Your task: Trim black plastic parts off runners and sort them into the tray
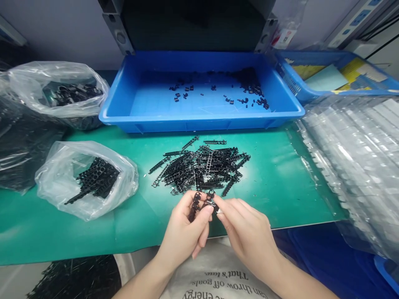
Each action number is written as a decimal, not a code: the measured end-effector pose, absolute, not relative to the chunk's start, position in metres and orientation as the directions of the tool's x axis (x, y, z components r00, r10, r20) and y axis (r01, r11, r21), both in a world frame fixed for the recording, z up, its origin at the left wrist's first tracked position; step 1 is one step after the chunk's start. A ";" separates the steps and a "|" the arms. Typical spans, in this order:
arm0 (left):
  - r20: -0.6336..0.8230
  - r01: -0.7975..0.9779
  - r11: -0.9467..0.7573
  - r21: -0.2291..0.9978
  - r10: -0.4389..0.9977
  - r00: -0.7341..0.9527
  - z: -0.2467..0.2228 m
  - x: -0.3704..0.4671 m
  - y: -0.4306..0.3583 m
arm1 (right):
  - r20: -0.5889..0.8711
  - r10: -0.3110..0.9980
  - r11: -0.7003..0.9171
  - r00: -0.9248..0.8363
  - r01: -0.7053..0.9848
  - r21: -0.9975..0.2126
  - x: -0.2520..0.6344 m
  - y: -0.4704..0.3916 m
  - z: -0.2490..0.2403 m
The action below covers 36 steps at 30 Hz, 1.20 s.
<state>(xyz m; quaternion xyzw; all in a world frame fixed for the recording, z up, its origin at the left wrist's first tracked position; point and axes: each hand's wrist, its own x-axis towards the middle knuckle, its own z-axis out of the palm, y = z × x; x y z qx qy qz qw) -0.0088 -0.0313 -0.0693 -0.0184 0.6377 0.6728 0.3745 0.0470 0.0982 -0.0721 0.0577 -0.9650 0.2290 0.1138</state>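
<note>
My left hand (185, 226) is closed around a black plastic strip (194, 207) with a row of small rings, which sticks up between thumb and fingers. My right hand (246, 224) meets it from the right, thumb and index finger pinched at a second black plastic piece (212, 201) beside my left thumb. Fingers partly cover that piece, so its full shape is hidden. Just beyond both hands, a loose pile of black plastic strips (208, 160) lies on the green table mat (274, 174).
A blue tray (199, 124) holding small black parts stands behind the pile. Plastic bags (121, 191) of black parts sit at left. Clear plastic trays (358, 166) are stacked at right, near a blue basket (286, 74). Below the table's front edge, a bin (123, 265) contains black pieces.
</note>
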 end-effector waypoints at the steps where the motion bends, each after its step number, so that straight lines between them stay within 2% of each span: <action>1: -0.504 -0.527 0.094 0.844 0.471 -0.724 -0.069 -0.008 -0.031 | 0.248 -0.054 0.889 -0.967 -0.159 -0.429 0.048 0.098 -0.073; 7: -0.497 -0.521 0.079 0.850 0.446 -0.744 -0.070 -0.007 -0.029 | 0.249 -0.036 0.889 -0.968 -0.145 -0.435 0.048 0.095 -0.078; 14: -0.499 -0.544 0.043 0.838 0.463 -0.733 -0.087 -0.004 -0.034 | 0.319 0.010 0.892 -0.948 -0.135 -0.430 0.047 0.087 -0.086; 18: -0.445 -0.493 -0.072 0.867 0.331 -0.832 -0.096 -0.004 -0.041 | 0.312 0.028 0.906 -0.950 -0.107 -0.409 0.040 0.096 -0.091; 22: -0.393 -0.415 -0.082 0.906 0.196 -0.898 -0.098 -0.006 -0.049 | 0.209 0.086 0.958 -0.974 0.023 -0.287 0.025 0.111 -0.093; 25: -0.409 -0.426 -0.041 0.904 0.211 -0.888 -0.098 -0.006 -0.052 | 0.080 0.095 0.986 -0.992 0.083 -0.145 0.014 0.117 -0.093; 27: -0.418 -0.435 -0.029 0.900 0.227 -0.879 -0.097 -0.006 -0.053 | 0.035 0.084 0.992 -0.996 0.081 -0.097 0.010 0.119 -0.092; 29: -0.408 -0.430 -0.051 0.902 0.229 -0.884 -0.097 -0.007 -0.053 | 0.040 0.063 0.992 -0.997 0.058 -0.115 0.010 0.122 -0.091; 31: -0.379 -0.408 -0.095 0.908 0.229 -0.897 -0.097 -0.011 -0.054 | 0.096 0.014 0.980 -0.995 -0.006 -0.199 0.012 0.126 -0.089; 34: -0.378 -0.424 -0.139 0.895 0.272 -0.885 -0.095 -0.017 -0.056 | 0.237 -0.143 0.904 -0.961 -0.225 -0.365 0.018 0.133 -0.085; 36: -0.438 -0.514 -0.142 0.846 0.365 -0.822 -0.092 -0.018 -0.055 | 0.336 -0.227 0.841 -0.914 -0.358 -0.406 0.022 0.133 -0.083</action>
